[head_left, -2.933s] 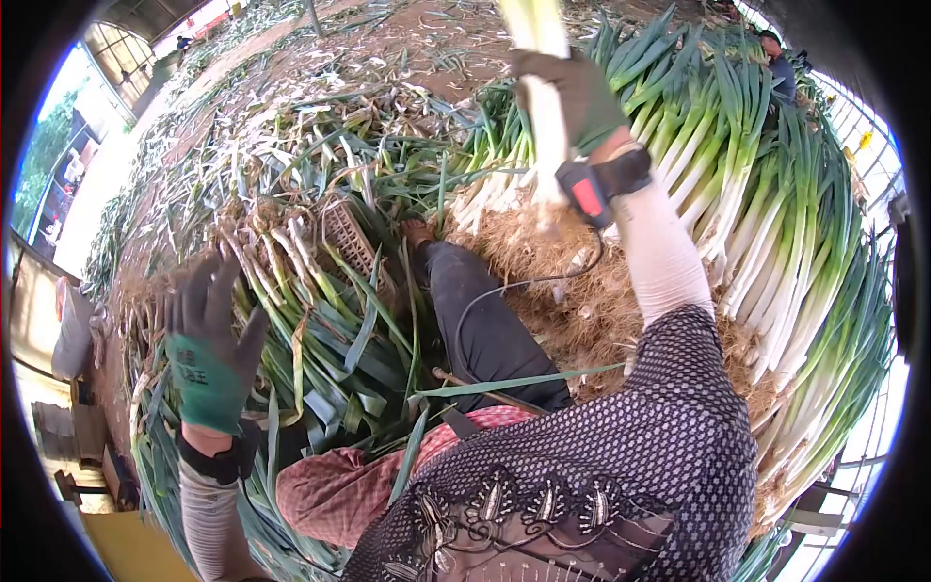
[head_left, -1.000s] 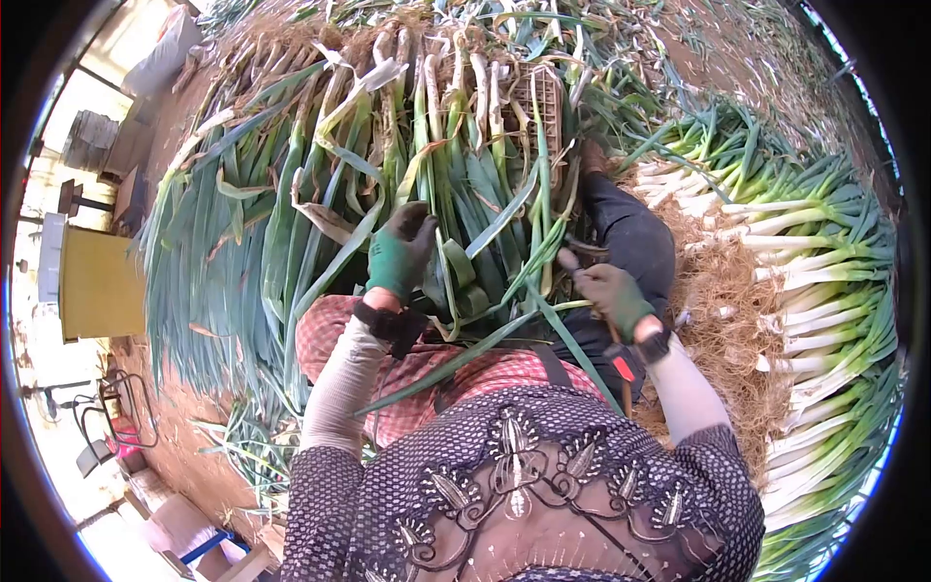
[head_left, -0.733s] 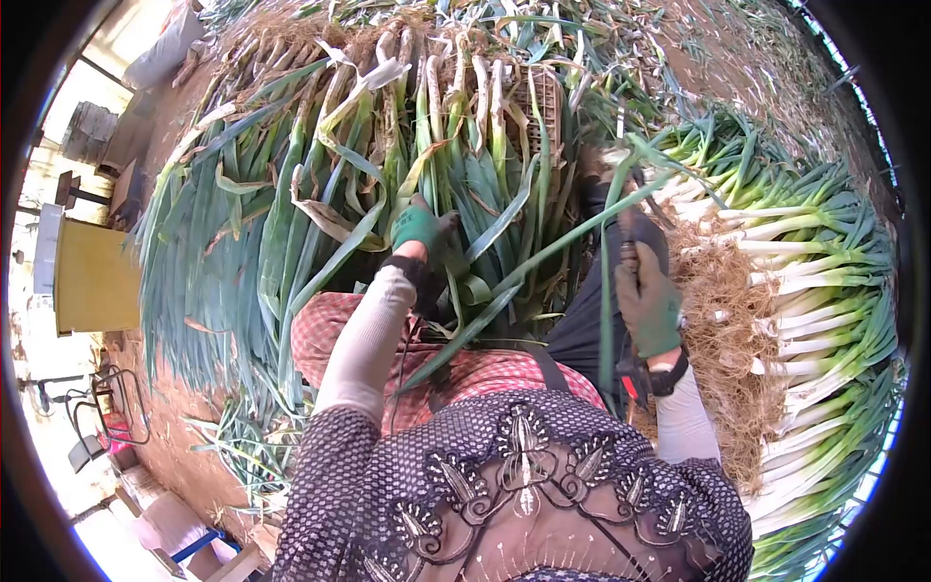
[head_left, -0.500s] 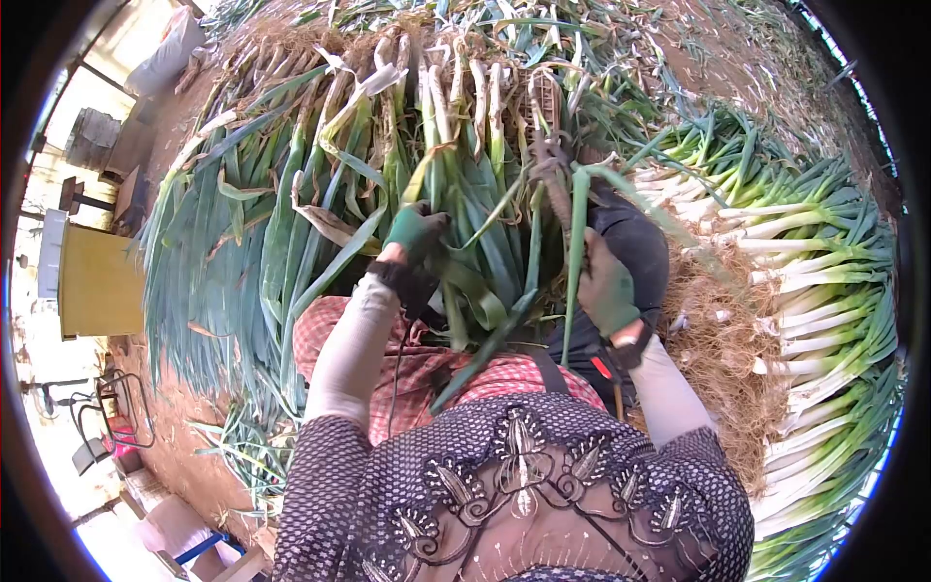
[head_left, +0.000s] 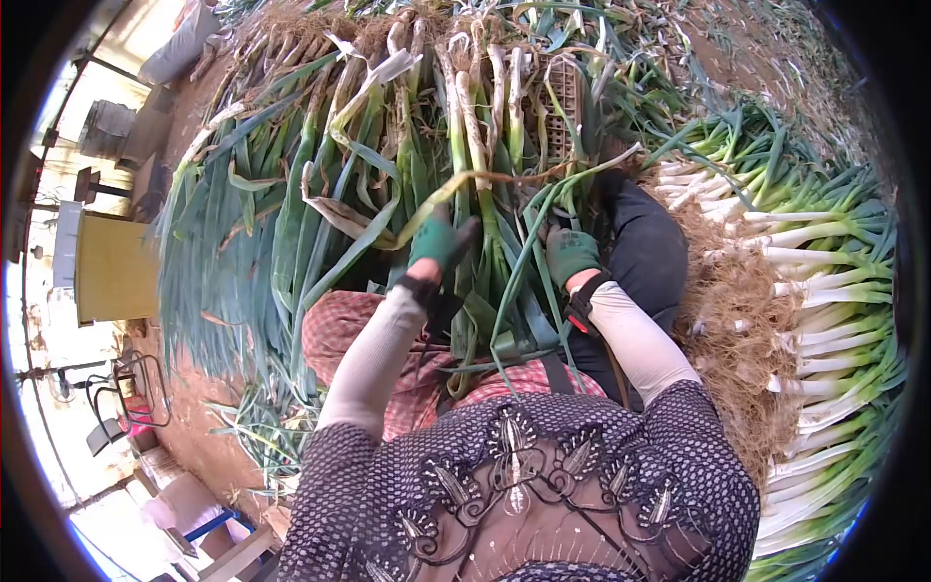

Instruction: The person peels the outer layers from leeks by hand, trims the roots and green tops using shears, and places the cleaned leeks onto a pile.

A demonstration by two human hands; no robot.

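My left hand [head_left: 438,242], in a green and black glove, grips the green leaves of a leek [head_left: 472,145] that lies on the big heap of untrimmed leeks [head_left: 320,175]. My right hand [head_left: 567,254], in the same kind of glove, closes around leaves of the same leek a little to the right. The leek's white shank points away from me, with the roots at the far end. The leaves bend down over my lap [head_left: 417,359].
Trimmed leeks [head_left: 824,291] lie stacked in rows on the right, with a pile of cut roots [head_left: 727,320] in front of them. A plastic crate [head_left: 567,97] sits behind the heap. A yellow box [head_left: 112,267] stands at the left.
My right hand has come down from holding leaves upright and now grips the leek beside my left hand. My left hand stayed on the heap.
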